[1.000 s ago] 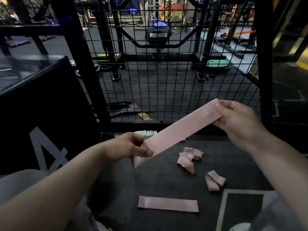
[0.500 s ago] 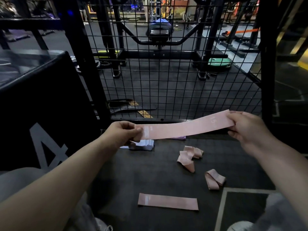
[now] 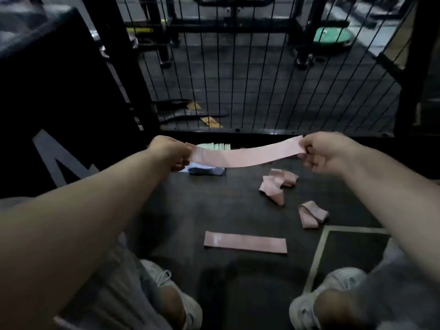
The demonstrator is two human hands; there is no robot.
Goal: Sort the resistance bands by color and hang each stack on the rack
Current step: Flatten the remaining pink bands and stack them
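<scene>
A pink resistance band (image 3: 245, 156) stretches flat between my hands above the dark floor. My left hand (image 3: 170, 153) pinches its left end and my right hand (image 3: 326, 151) pinches its right end. Below it, another pink band (image 3: 245, 242) lies flat on the floor. Two crumpled pink bands lie to the right, one nearer the mesh (image 3: 277, 184) and one closer to me (image 3: 312, 214). Behind the held band sit a green stack (image 3: 215, 146) and a pale blue stack (image 3: 204, 170), both partly hidden.
A black wire mesh panel (image 3: 262, 79) stands just beyond the bands. A large black box (image 3: 59, 103) with a grey number fills the left. My knees and grey shoes (image 3: 171, 289) are at the bottom. A grey floor line (image 3: 319, 253) runs at right.
The held band went from tilted up at the right to nearly level, lower and pulled wider between my hands. The camera tipped downward, bringing my knees and shoes into view.
</scene>
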